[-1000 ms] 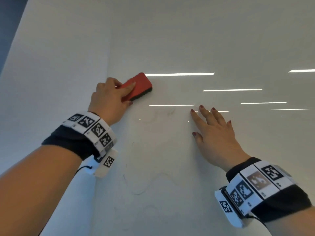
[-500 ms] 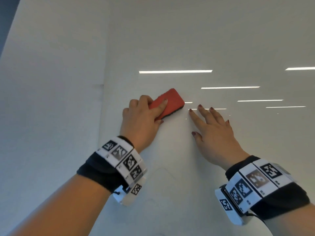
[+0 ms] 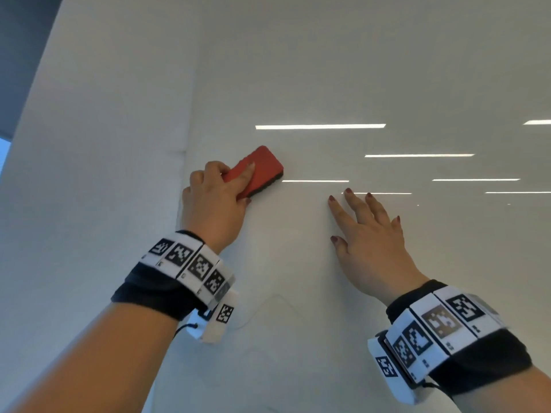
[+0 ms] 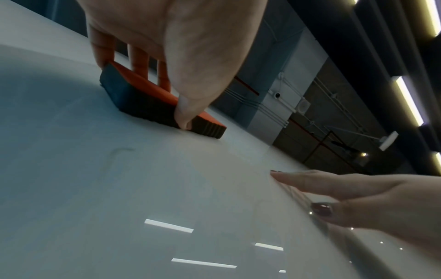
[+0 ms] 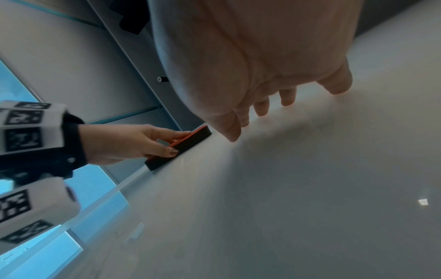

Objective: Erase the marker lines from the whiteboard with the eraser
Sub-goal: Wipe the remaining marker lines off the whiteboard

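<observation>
Red eraser [image 3: 257, 169]: gripped by left hand [image 3: 214, 204], felt flat on whiteboard [image 3: 328, 70], frame centre-left.
Right hand [image 3: 368, 242]: fingers spread, flat on board.
Lines [image 3: 268, 311]: faint, lower centre.
Risk: strokes stay high, lines missed; eraser tilts, smearing.

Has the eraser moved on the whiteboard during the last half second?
Yes. The eraser slid left, away from the resting right hand, toward the whiteboard left edge.

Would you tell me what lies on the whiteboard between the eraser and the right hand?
Only bare whiteboard with a reflected light strip lies between the eraser and the right hand; the head view shows it.
</observation>
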`<state>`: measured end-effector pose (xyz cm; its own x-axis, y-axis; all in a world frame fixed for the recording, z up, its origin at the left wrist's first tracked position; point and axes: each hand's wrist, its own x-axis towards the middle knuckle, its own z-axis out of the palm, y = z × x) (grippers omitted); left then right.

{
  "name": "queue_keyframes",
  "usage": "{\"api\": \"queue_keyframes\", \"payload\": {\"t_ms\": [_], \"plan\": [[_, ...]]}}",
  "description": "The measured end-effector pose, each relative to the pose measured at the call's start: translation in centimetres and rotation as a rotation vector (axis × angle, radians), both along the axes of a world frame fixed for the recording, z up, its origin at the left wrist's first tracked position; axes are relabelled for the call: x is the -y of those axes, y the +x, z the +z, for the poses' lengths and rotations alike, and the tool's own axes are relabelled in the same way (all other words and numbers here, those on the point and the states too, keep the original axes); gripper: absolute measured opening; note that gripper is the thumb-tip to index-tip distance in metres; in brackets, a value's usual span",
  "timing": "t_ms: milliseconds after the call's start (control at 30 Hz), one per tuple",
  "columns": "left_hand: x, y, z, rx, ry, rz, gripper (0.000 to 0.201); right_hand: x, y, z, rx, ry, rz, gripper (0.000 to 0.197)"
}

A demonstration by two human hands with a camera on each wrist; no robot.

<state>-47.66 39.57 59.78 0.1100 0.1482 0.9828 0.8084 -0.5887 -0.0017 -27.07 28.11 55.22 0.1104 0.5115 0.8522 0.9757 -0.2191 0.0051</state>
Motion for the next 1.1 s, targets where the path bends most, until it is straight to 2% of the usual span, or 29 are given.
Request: {"api": "queue_keyframes", "payload": {"t_ms": [100, 200, 467, 733, 833, 1100], "plan": [[0.6, 1.8, 1.4, -0.014, -0.015, 0.017, 0.055, 0.1, 0.1, -0.1, 0.006, -0.008, 0.004, 0.060], [1.5, 3.4, 0.9, -0.059, 0.003, 0.014, 0.055, 0.2, 0.1, -0.2, 0.023, -0.004, 0.009, 0.060], [2.3, 5.1, -6.3, -0.100, 0.041, -0.044, 0.057, 0.9, 0.3, -1.5, 0.042, -0.016, 0.048, 0.058], [2.8, 4.2, -14.0, -0.142, 0.054, -0.060, 0.058, 1.7, 0.7, -5.1, 0.023, -0.056, 0.085, 0.057], [2.4, 3.2, -13.3, -0.141, 0.066, -0.034, 0.058, 1.6, 0.6, -5.7, 0.023, -0.069, 0.077, 0.058], [0.8, 0.3, -6.6, -0.098, 0.003, -0.016, 0.056, 1.3, -0.4, -5.7, -0.021, -0.040, 0.039, 0.058]]}}
